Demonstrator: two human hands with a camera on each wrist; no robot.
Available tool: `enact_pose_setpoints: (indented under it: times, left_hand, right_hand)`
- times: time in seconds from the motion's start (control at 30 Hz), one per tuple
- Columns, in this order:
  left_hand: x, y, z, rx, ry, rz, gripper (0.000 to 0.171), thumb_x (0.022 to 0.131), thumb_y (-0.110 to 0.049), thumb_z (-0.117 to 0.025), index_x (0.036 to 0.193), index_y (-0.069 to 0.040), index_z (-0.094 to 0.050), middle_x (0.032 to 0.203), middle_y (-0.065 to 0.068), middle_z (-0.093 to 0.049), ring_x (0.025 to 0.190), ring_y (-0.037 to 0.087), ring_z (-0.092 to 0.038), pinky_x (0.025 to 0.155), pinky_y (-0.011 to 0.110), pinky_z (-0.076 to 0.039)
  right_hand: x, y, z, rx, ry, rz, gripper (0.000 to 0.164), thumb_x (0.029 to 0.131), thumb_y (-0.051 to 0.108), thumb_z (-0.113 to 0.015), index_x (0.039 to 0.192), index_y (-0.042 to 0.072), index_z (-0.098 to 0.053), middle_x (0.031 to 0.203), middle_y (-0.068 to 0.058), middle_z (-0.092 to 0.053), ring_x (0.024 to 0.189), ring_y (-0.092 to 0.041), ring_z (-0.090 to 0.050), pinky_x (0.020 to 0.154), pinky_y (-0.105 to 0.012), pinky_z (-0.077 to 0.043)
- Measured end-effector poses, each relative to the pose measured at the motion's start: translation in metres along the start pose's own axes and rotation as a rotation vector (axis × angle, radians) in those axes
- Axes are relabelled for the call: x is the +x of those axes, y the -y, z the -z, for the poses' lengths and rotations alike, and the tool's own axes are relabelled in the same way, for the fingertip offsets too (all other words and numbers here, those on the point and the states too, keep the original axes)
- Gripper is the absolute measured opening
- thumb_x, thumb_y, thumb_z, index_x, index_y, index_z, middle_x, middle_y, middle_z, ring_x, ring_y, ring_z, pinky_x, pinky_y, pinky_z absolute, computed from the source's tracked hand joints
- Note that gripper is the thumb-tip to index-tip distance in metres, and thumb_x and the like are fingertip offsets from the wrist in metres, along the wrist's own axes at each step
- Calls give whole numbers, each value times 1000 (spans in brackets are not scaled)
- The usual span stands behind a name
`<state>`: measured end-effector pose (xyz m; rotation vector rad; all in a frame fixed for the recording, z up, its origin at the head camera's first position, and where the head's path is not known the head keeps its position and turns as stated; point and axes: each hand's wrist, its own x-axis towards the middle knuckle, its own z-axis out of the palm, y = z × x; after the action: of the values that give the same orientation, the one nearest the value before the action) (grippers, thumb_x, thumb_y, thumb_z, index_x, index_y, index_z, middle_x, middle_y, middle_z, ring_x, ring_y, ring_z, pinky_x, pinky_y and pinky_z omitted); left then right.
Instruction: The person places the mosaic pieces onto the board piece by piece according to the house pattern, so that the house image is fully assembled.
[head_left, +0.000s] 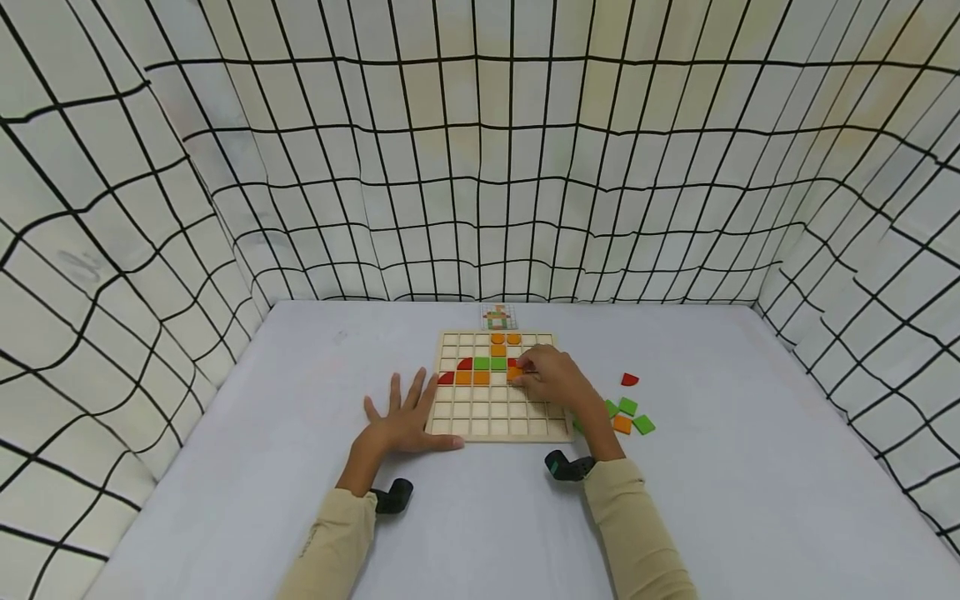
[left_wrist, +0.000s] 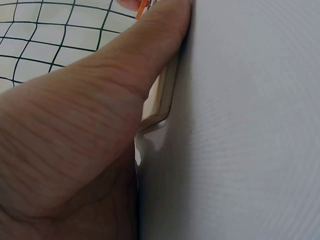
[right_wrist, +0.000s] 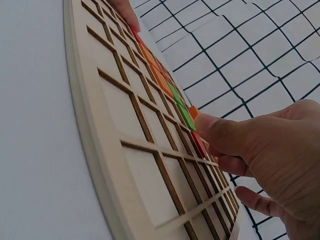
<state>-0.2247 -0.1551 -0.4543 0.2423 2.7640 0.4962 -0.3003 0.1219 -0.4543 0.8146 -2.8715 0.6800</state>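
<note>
A wooden grid board (head_left: 457, 427) lies on the table with red, orange and green tiles in several of its cells. My right hand (head_left: 558, 379) is over the board's right half, pinching an orange tile (right_wrist: 193, 111) between thumb and fingertips. Close by that tile is a red quarter-round tile (right_wrist: 198, 145), partly covered by the fingers in the head view. Green tiles (head_left: 482, 364) sit in the row just left of it. With fingers spread, my left hand (head_left: 405, 429) rests at the board's front left corner, its thumb along the front edge.
Loose green tiles (head_left: 643, 424), an orange tile (head_left: 622, 425) and a red quarter-round tile (head_left: 629, 379) lie right of the board. Behind the board is a small pattern card (head_left: 498, 317). White walls with black netting (head_left: 510, 167) surround the white table (head_left: 750, 500).
</note>
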Motion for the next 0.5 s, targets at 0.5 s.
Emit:
enact_pose_setpoints:
  times: [0.5]
  left_hand:
    - [0,0,-1,20,-6,1,120,74,-76,-63,159,-16,-4,166,11,8,147,46,21,102,80,9]
  right_hand:
    - [12,23,-14,-135,-3,-8,27,89,35,-72,103,12,-71,98,-2,-64,89,-17,-59,77,-38,-48]
